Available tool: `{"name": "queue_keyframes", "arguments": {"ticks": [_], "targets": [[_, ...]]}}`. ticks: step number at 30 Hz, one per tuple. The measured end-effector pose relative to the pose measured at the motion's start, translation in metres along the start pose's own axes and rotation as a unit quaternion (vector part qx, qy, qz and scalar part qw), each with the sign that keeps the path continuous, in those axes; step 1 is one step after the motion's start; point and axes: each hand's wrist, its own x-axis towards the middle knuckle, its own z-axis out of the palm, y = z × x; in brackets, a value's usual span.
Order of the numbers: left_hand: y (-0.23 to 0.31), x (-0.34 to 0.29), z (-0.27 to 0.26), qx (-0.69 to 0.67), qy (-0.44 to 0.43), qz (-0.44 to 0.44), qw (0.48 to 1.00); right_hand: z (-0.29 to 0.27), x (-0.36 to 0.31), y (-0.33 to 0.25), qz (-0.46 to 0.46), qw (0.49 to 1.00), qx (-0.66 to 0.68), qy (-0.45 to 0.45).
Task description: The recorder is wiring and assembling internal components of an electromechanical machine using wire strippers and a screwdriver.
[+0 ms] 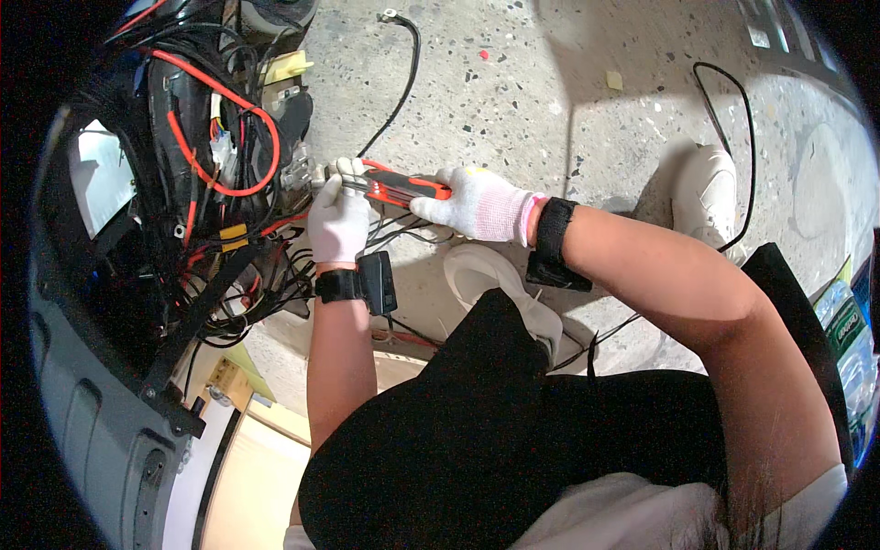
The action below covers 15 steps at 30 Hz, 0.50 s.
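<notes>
The person's right hand, in a white knit glove, is closed around the handles of a red-and-black plier-type tool, which lies nearly level over the terrazzo floor, its head toward the wiring on the left. The left hand, gloved too, has its fingers bent in and drawn close together at the metal end of that tool — whether they pinch the tool itself or a cable end beside it, I cannot tell from this angle. A clear plastic piece sits just beyond those fingertips.

The work looks to be in the middle rather than near its end. The tool is up at the edge of the wire bundle, with both hands on or next to it, but much around it is loose: a thick red cable loops over the dark wires, a white connector with coloured leads hangs among them, and a yellow tag shows lower down. On the floor, past the hands, a black cable ends in a metal ring terminal — fastened to nothing
</notes>
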Motion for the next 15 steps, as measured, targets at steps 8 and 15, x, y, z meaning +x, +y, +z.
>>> {"name": "queue_keyframes", "arguments": {"ticks": [8,15], "targets": [[-0.016,-0.013,0.008,0.032,-0.036,-0.033,0.998,-0.027,-0.005,-0.013,0.033,0.997,-0.051,-0.045],[-0.022,-0.041,0.079,-0.912,0.265,-0.312,-0.010,-0.101,-0.052,-0.065,0.049,0.984,-0.156,-0.073]]}}
